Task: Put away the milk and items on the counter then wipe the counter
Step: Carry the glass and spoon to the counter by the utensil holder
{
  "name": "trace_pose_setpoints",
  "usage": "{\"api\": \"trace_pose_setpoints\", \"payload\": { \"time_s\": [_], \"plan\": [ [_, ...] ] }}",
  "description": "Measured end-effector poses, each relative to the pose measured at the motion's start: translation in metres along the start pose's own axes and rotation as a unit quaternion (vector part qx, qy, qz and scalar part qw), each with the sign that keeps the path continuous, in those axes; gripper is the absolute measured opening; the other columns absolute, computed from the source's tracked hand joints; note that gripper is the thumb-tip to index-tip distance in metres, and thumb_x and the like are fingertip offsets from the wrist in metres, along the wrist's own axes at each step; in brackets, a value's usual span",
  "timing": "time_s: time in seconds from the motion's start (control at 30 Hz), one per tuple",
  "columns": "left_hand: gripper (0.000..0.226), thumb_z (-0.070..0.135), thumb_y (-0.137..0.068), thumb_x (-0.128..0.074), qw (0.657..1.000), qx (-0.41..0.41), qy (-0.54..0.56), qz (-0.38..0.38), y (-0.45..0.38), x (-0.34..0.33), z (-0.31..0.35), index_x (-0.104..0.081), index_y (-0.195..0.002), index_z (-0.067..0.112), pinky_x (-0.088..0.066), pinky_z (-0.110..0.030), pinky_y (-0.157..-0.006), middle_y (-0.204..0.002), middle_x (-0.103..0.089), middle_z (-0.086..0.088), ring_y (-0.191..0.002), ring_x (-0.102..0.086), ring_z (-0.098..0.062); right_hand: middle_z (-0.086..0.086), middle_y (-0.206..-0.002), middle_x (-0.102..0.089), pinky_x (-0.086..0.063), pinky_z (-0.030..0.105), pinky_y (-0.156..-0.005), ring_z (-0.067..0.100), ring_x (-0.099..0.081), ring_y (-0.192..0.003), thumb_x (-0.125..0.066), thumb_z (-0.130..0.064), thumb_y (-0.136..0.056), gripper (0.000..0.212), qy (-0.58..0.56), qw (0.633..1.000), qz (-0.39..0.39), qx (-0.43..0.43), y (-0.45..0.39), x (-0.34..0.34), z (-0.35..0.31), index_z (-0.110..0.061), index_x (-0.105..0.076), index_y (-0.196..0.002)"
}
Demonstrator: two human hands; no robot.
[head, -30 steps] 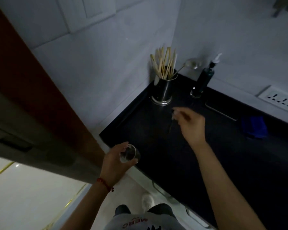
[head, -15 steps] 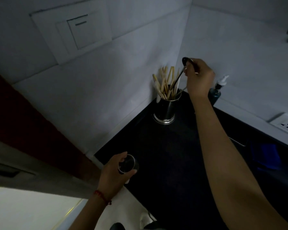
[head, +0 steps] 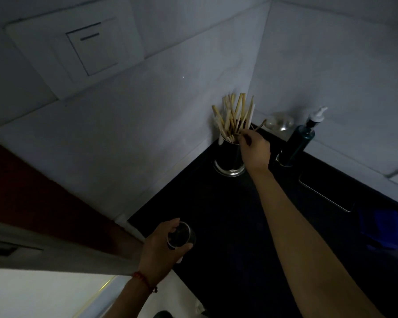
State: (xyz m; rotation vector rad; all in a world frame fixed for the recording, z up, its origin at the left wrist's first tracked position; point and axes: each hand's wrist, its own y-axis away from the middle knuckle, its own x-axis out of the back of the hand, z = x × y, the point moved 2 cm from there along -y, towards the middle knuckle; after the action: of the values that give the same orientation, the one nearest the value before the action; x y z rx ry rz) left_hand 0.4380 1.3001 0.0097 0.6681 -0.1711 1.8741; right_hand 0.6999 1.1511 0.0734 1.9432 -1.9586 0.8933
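Note:
The black counter [head: 228,214] runs into a corner of white tiled walls. A metal utensil holder [head: 229,157] full of wooden chopsticks stands in that corner. My right hand [head: 254,150] is at its rim, fingertips pinched together on a dark spoon handle [head: 245,139] lowered among the chopsticks; the rest of the spoon is hidden inside. My left hand [head: 161,246] holds a small clear glass [head: 181,235] above the counter's near left corner.
A dark pump bottle [head: 296,143] stands right of the holder, with a metal ladle [head: 272,122] leaning behind. A phone [head: 324,193] and a blue cloth [head: 381,228] lie at the right. A brown door [head: 21,191] is at the left.
My right hand picked the spoon up off the counter, lifted it over the holder and has now lowered it in among the chopsticks. My left hand still holds the glass.

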Motion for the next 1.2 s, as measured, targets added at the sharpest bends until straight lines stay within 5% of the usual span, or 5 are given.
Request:
{"api": "trace_pose_setpoints", "payload": {
  "time_s": [0.13,0.23,0.5,0.77,1.2],
  "plan": [
    [0.077,0.047,-0.052,-0.074,1.000,0.005,-0.005,-0.019,-0.008,-0.005,0.009,-0.054,-0.121,0.017,-0.042,-0.013,-0.085,-0.102,-0.054,0.017,-0.095,-0.053,0.005,0.015,-0.117,-0.059,-0.048,0.034,-0.091,0.027,-0.056,-0.108,-0.057,-0.011,-0.087,0.033,-0.009,0.996,0.083,0.000,0.039,0.001,0.026,-0.006,-0.056,-0.120],
    [0.086,0.062,-0.042,-0.059,1.000,0.006,-0.004,-0.030,-0.021,-0.011,0.013,-0.054,-0.117,0.021,-0.039,0.001,-0.076,-0.097,-0.050,0.028,-0.089,-0.051,0.020,0.011,-0.131,-0.050,-0.042,0.036,-0.099,0.024,-0.050,-0.119,-0.054,-0.017,-0.089,0.043,-0.006,0.996,-0.006,-0.085,0.079,-0.015,0.059,-0.011,-0.046,-0.130],
    [0.064,0.010,-0.069,-0.076,0.998,0.021,-0.001,-0.064,-0.088,-0.034,0.043,-0.048,-0.127,0.005,-0.038,-0.020,-0.090,-0.126,-0.055,-0.013,-0.106,-0.050,-0.014,0.004,-0.154,-0.024,-0.005,0.033,-0.117,0.019,-0.015,-0.144,-0.008,-0.050,-0.080,0.074,0.246,0.951,-0.180,-0.048,0.138,-0.042,0.115,-0.015,-0.035,-0.139],
    [0.068,0.010,-0.069,-0.076,0.999,0.002,-0.037,-0.025,-0.156,-0.068,0.054,-0.046,-0.129,0.004,-0.039,-0.035,-0.104,-0.131,-0.050,-0.017,-0.121,-0.048,-0.029,0.007,-0.142,-0.046,-0.024,0.037,-0.112,0.023,-0.039,-0.134,-0.025,-0.040,-0.087,0.055,0.305,0.939,-0.154,-0.043,0.136,-0.047,0.118,-0.015,-0.051,-0.128],
    [0.070,0.011,-0.074,-0.071,0.994,-0.012,-0.090,-0.054,-0.203,-0.091,0.057,-0.037,-0.135,0.006,-0.031,-0.030,-0.107,-0.140,-0.040,-0.018,-0.130,-0.040,-0.029,0.005,-0.134,-0.054,-0.018,0.031,-0.110,0.020,-0.048,-0.127,-0.033,-0.038,-0.087,0.046,0.328,0.929,-0.163,-0.048,0.133,-0.049,0.120,-0.016,-0.055,-0.121]
  ]
}}
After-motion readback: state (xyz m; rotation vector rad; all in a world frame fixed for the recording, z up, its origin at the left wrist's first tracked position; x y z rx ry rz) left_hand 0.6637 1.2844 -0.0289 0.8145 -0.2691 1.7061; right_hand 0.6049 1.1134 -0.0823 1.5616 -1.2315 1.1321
